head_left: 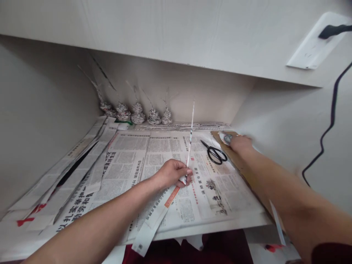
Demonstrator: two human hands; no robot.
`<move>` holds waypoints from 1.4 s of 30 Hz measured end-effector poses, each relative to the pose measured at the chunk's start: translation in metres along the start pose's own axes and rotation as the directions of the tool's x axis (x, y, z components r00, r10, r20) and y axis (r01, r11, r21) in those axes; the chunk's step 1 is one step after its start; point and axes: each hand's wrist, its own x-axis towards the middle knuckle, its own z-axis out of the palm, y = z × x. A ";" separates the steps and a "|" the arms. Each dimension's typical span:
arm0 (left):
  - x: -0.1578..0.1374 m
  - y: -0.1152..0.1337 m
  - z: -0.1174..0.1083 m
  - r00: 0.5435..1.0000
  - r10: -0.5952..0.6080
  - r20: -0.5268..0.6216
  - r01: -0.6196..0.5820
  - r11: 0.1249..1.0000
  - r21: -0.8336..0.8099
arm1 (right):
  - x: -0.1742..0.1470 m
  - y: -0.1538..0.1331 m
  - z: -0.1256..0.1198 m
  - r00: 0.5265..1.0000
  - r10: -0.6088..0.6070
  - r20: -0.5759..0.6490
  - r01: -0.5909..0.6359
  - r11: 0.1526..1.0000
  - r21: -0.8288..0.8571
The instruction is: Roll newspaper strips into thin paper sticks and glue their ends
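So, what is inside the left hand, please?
The left hand pinches the lower end of a thin paper stick; a flat paper strip shows below. The hand covers the paper inside its grip; that part cannot be seen.

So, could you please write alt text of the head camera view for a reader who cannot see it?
A person's left hand holds a paper strip, part flat and part rolled into a thin stick, over a newspaper-covered surface. The right hand is at the far end of a brown board, with black scissors nearby; five coiled-paper shapes line the back.
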 end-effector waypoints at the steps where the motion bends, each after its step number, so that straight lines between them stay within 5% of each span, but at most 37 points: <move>1: 0.000 0.000 0.000 1.000 0.002 -0.003 -0.002 1.000 -0.004 | 0.002 0.006 0.005 0.998 -0.056 -0.011 0.055 0.997 -0.060; 5: 0.000 0.001 0.000 1.000 0.014 -0.011 -0.014 1.000 -0.001 | 0.005 0.016 0.014 0.989 -0.149 -0.025 0.145 0.982 -0.125; 10: 0.000 0.002 -0.001 1.000 0.011 -0.011 -0.011 1.000 -0.009 | 0.008 0.018 0.008 0.996 -0.068 -0.055 0.063 0.993 -0.098; 14: 0.000 0.003 0.000 1.000 0.005 -0.020 -0.005 1.000 -0.016 | -0.005 -0.001 -0.003 0.985 0.046 -0.168 -0.042 0.999 0.027; 16: 0.000 0.003 0.001 1.000 -0.002 -0.026 0.001 0.999 -0.033 | -0.021 -0.022 -0.012 0.964 -0.011 -0.266 0.064 0.979 0.192; 18: -0.001 0.003 0.001 1.000 0.004 -0.029 -0.006 0.999 -0.047 | -0.044 -0.048 -0.020 0.967 -0.107 -0.230 0.213 0.835 0.507; 19: -0.001 0.003 0.001 0.999 0.013 -0.030 -0.015 0.999 -0.052 | -0.057 -0.061 -0.023 0.972 -0.191 -0.136 0.231 0.678 0.697; 21: 0.000 0.003 0.001 0.999 0.031 -0.037 -0.034 0.997 -0.065 | -0.085 -0.082 -0.028 0.942 -0.322 -0.091 0.256 0.516 0.818; 23: 0.000 0.003 0.000 0.998 0.037 -0.047 -0.041 0.996 -0.078 | -0.109 -0.096 -0.028 0.830 -0.558 -0.005 0.102 0.143 0.984; 26: 0.000 0.002 0.001 0.998 0.043 -0.043 -0.047 0.996 -0.079 | -0.132 -0.104 -0.022 0.708 -0.706 -0.023 -0.111 -0.144 0.983; 33: -0.004 0.004 0.004 1.000 0.011 0.005 -0.011 0.999 -0.039 | -0.132 -0.106 0.004 0.731 -0.682 -0.027 -0.239 -0.293 0.926; 39: 0.000 -0.003 0.002 1.000 0.007 0.030 -0.006 0.999 -0.053 | -0.130 -0.105 0.004 0.787 -0.617 0.000 -0.243 -0.309 0.920; 42: 0.000 -0.004 0.001 1.000 0.010 0.028 -0.009 0.999 -0.050 | -0.133 -0.104 0.002 0.755 -0.655 -0.020 -0.205 -0.265 0.942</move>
